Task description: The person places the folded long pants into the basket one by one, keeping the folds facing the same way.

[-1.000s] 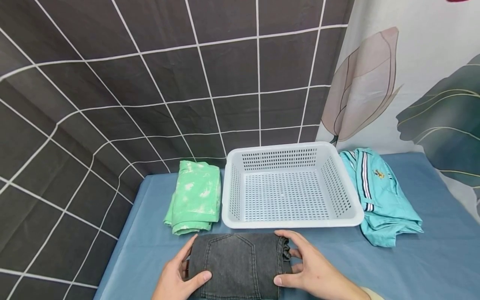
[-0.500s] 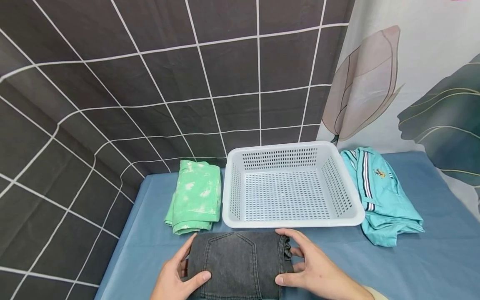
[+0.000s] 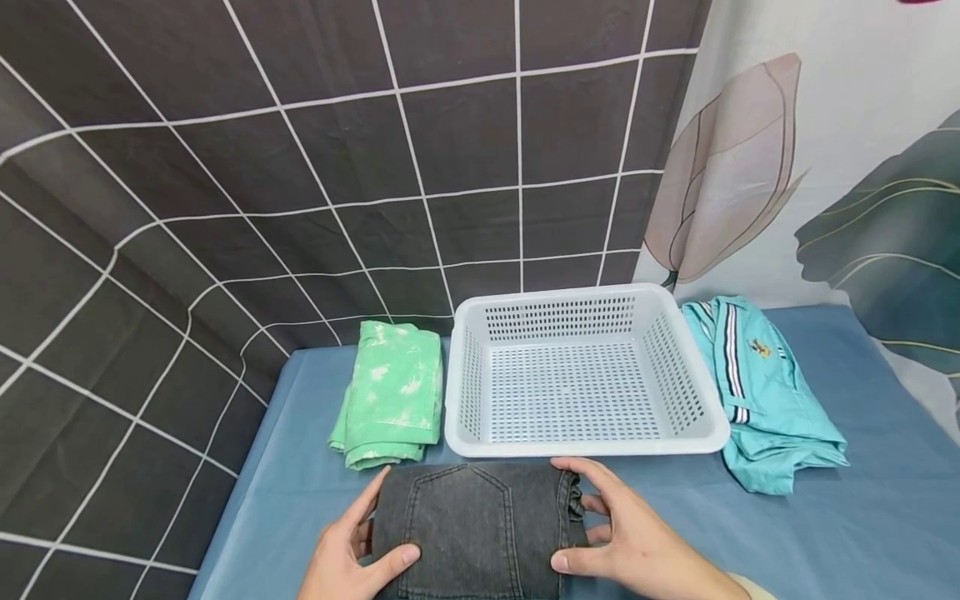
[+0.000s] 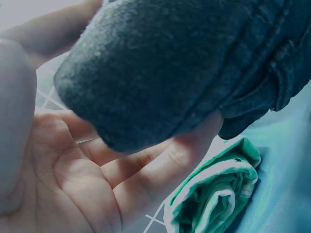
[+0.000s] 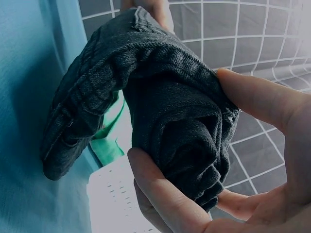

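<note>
A rolled-up pair of dark grey jeans (image 3: 465,529), a back pocket facing up, lies between both hands at the front of the blue-covered table. My left hand (image 3: 354,546) grips its left end, thumb on top and fingers along the far side. At the right end, my right hand (image 3: 626,537) pinches the roll between thumb and fingers. The right wrist view shows the coiled layers of the jeans (image 5: 184,131) and a loose flap hanging beside them. From the left wrist, the rounded left end of the jeans (image 4: 146,68) rests against the fingers.
A white perforated basket (image 3: 585,446) stands just beyond the jeans with nothing in it. Left of it lies a folded green garment (image 3: 393,392) with white patches. To its right is a turquoise garment (image 3: 772,400) with striped trim. A dark grid-patterned cloth (image 3: 337,167) hangs behind.
Almost nothing differs. My left hand and the left end of the jeans have shifted very slightly left; the right hand keeps its hold.
</note>
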